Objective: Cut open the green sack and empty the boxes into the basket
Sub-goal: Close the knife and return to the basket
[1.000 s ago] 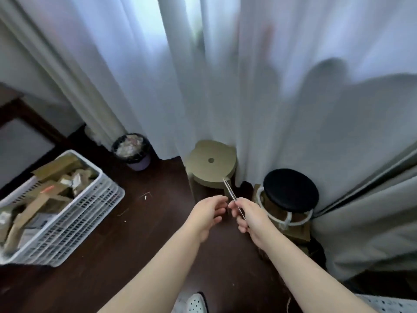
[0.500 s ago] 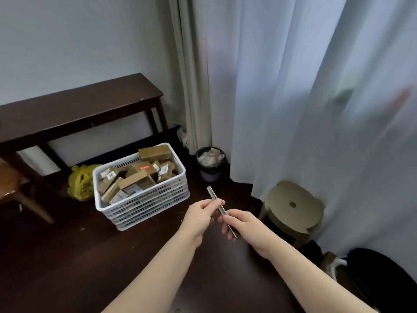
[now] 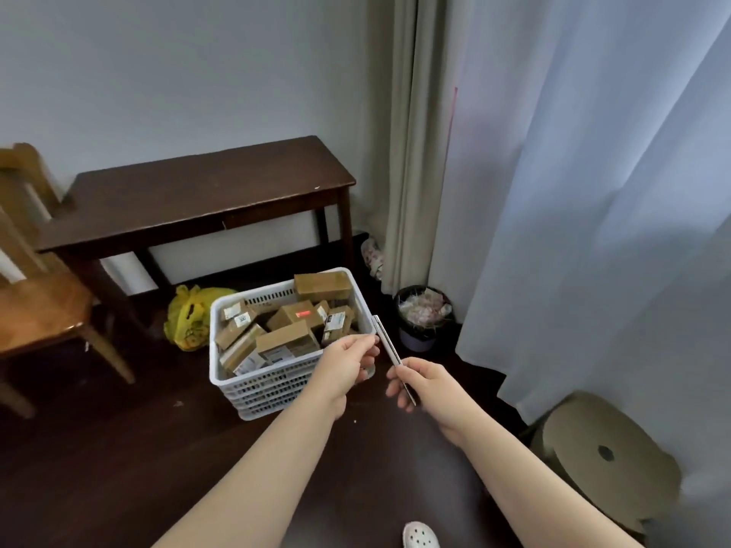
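The right hand (image 3: 427, 385) grips the lower end of the cutter (image 3: 389, 350) and the left hand (image 3: 348, 361) pinches its upper part at frame centre, just right of the basket (image 3: 269, 389) of boxes (image 3: 286, 342), so a blade sliding out could nick the left fingers; no green sack is in view.

Left hand (image 3: 348, 361) and right hand (image 3: 425, 383) pinch a slim knife (image 3: 385, 342) near the basket (image 3: 277, 385).

One wide camera on the person's head, looking forward and down, left hand (image 3: 348, 363) and right hand (image 3: 425, 383) close up holding a thin metal cutter (image 3: 390, 352), basket (image 3: 273, 389) farther off, wall (image 3: 178, 73) behind
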